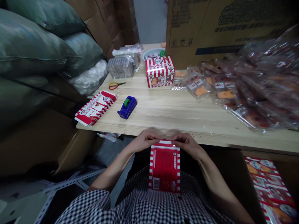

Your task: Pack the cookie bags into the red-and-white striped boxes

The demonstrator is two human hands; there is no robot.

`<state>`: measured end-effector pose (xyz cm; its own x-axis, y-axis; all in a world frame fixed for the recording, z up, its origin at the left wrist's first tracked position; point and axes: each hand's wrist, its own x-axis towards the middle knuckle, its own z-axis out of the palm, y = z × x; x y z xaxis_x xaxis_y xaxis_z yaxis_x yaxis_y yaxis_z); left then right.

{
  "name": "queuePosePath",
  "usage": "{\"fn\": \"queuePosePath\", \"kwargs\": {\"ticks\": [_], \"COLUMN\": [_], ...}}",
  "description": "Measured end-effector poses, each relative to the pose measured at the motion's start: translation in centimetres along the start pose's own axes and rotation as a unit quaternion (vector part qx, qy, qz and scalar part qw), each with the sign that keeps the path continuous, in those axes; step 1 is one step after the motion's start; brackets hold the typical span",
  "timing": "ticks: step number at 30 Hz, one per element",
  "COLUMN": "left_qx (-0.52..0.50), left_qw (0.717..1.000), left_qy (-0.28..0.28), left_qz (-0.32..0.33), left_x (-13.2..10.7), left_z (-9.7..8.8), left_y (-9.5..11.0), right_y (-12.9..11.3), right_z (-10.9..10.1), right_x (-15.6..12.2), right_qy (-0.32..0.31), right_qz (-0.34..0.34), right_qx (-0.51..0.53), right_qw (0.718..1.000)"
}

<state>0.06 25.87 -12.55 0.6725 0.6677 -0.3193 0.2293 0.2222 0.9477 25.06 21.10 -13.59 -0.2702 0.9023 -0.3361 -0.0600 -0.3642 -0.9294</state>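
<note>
A red printed carton [164, 168] with white-striped edges rests against my lap, below the table's front edge. My left hand [149, 138] pinches its top edge at the left corner. At the right corner my right hand [183, 142] grips the same edge, thumb and fingers closed together. On the table ahead lies a blue tape dispenser [128, 109] with a green roll. To its left is a flat stack of red-and-white cartons [95, 109]. A formed red-and-white box [160, 72] stands farther back.
Scissors [116, 85] with red and yellow handles lie on the table [161, 115]. Clear plastic packs [120, 67] and a pale bowl [153, 53] sit behind. Bagged toy sets [257, 90] pile up at right, before a large cardboard box [205, 28]. Printed boxes [272, 189] lie lower right.
</note>
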Motion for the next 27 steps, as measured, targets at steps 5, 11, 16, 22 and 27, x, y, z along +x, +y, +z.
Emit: {"fn": "queuePosePath", "kwargs": {"ticks": [5, 11, 16, 22, 27], "left_qx": [0.036, 0.084, 0.03, 0.007, -0.016], "left_qw": [0.999, 0.993, 0.997, 0.997, 0.994], "left_qy": [-0.022, -0.039, 0.042, 0.051, 0.085], "left_qz": [0.014, 0.071, 0.063, 0.064, 0.067], "left_x": [-0.5, -3.0, -4.3, -3.4, -2.7], "left_z": [-0.1, 0.4, 2.0, 2.0, 2.6], "left_y": [0.6, 2.1, 0.6, -1.1, -1.7], "right_y": [0.1, 0.0, -0.1, 0.7, 2.0], "right_z": [0.4, 0.5, 0.8, 0.6, 1.6], "right_x": [-0.9, -3.3, -4.9, -4.0, -2.8], "right_qy": [-0.004, -0.013, -0.037, -0.043, 0.009], "right_qz": [0.01, -0.049, -0.118, -0.096, -0.08], "right_qx": [0.024, -0.056, -0.13, -0.091, -0.072], "right_qw": [1.0, 0.997, 0.984, 0.99, 0.994]}}
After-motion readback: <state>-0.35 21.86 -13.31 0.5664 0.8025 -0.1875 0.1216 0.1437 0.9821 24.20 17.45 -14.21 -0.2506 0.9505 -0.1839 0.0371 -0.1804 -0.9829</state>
